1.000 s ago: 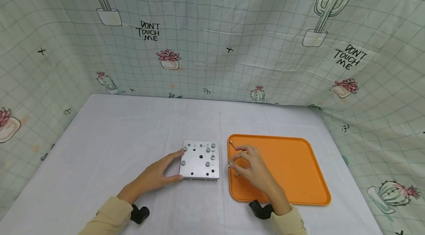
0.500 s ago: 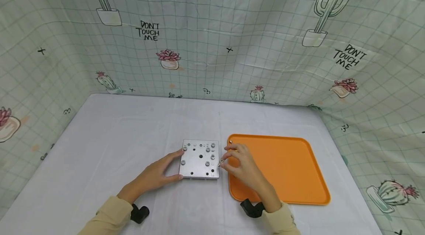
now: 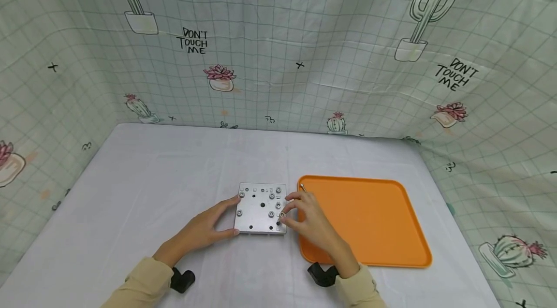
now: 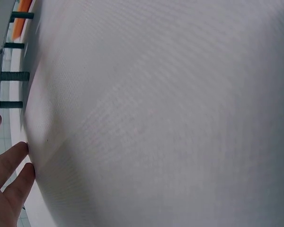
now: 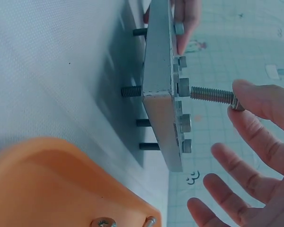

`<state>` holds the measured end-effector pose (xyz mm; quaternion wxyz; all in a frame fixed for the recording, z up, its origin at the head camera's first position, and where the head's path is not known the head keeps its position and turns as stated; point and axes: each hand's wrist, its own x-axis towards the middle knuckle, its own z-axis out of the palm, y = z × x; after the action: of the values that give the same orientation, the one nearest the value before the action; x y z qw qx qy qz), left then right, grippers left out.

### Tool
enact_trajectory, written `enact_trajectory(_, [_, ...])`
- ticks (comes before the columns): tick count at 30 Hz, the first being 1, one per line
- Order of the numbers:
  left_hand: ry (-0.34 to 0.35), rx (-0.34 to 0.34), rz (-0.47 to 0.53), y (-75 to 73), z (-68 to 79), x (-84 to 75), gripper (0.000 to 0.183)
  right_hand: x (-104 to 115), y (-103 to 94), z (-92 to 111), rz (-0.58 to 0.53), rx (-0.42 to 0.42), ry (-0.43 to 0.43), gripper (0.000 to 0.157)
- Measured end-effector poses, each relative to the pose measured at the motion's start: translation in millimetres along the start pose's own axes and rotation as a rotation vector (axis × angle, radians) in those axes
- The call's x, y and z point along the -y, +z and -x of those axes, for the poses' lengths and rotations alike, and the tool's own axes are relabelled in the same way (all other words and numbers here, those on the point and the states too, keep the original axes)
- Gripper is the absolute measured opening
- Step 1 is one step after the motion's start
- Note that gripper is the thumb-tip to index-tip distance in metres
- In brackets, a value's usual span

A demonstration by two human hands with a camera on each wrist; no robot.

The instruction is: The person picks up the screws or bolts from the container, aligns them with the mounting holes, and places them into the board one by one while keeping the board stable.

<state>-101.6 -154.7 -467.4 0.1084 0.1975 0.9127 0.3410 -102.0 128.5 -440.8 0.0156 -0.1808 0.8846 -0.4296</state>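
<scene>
A square silver metal plate (image 3: 256, 220) with holes carries several socket-head bolts (image 5: 185, 123). Their threaded shanks (image 4: 15, 76) stick out underneath, seen in both wrist views. My left hand (image 3: 197, 231) touches the plate's left side, with thumb and index finger spread at its corners and fingers fairly straight. Thumb and index finger of my right hand (image 3: 315, 223) pinch a bolt (image 5: 212, 95) by its head over the plate's right edge. In the right wrist view its tip points at the plate's top face. The other right fingers stand spread apart.
An orange tray (image 3: 370, 223) lies right of the plate, partly under my right forearm. One bolt (image 3: 303, 187) lies at its upper left corner, and another bolt head (image 5: 103, 222) shows in the right wrist view. White cloth (image 3: 174, 168) covers the table; a printed curtain (image 3: 278, 47) hangs behind.
My right hand has carried the bolt leftward from the tray's left rim to above the right side of the plate. The left hand and plate stay in place.
</scene>
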Motion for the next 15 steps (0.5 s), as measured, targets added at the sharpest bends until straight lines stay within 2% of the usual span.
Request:
enact_trajectory(8, [0.018,-0.008,-0.005,0.7,-0.1,0.4,0.071,-0.3,2.3,0.5,0.018,0.024,0.004,0.011])
enact_trajectory(15, [0.008,-0.004,-0.002,-0.3,0.3,-1.1,0.071,-0.6,2.6,0.5,0.043,0.030,0.012,0.012])
